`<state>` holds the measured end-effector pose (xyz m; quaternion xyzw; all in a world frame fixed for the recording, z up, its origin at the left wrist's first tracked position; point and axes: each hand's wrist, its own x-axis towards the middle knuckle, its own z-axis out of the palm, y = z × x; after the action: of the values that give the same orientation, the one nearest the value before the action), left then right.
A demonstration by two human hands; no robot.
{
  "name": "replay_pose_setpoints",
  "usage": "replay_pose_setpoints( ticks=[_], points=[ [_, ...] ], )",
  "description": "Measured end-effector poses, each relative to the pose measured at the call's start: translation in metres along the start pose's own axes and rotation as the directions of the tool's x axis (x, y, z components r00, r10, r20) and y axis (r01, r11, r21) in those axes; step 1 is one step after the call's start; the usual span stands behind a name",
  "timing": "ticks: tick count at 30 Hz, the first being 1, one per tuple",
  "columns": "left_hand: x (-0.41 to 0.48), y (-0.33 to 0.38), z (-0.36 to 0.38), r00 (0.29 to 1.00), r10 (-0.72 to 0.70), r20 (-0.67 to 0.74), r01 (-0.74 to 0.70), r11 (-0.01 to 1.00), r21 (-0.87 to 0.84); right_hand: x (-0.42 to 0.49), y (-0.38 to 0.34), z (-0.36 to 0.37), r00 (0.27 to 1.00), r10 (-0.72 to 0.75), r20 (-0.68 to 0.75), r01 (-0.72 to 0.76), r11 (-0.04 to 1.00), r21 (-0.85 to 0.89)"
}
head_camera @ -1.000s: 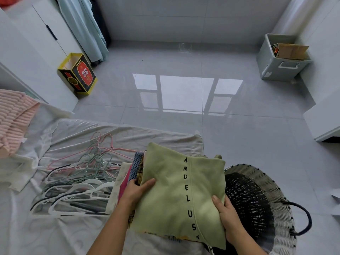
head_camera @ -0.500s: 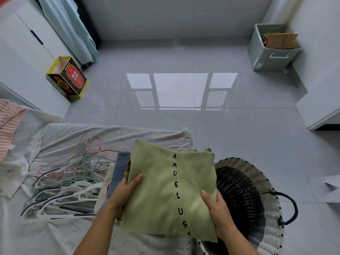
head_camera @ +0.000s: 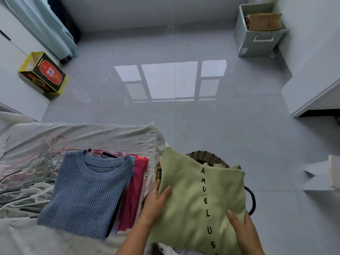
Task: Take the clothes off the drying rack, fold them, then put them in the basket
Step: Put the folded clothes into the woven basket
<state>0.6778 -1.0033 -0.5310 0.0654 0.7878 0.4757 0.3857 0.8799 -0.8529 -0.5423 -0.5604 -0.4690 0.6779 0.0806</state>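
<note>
While above basket (head_camera: 202, 154), stack (head_camera: 191, 196) edges in left hand (head_camera: 156, 201), right hand (head_camera: 242, 230)

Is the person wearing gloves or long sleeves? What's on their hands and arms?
No gloves. The left hand and the right hand are both bare, with no rings, watch or bracelet that I can see. The left forearm and right forearm are bare too; no sleeve reaches into the picture.

Bare left hand (head_camera: 155, 202), bare right hand (head_camera: 242, 230).
</note>
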Motion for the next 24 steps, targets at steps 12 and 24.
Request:
replay_pose_setpoints(
  ticks=[12,24],
  points=[
    [0.091,-0.141,0.059,0.928,-0.367,0.067,0.358,0.926,0.121,0.109,0.123,-0.008,0.989,0.083,-0.124,-0.109,0.969,-0.220],
    [0.230,-0.278,0.121,0.949,-0.300,0.092,0.279,0.941,0.192,0.239,0.275,0.028,0.943,0.133,-0.304,-0.179,0.975,-0.129]
  ],
)
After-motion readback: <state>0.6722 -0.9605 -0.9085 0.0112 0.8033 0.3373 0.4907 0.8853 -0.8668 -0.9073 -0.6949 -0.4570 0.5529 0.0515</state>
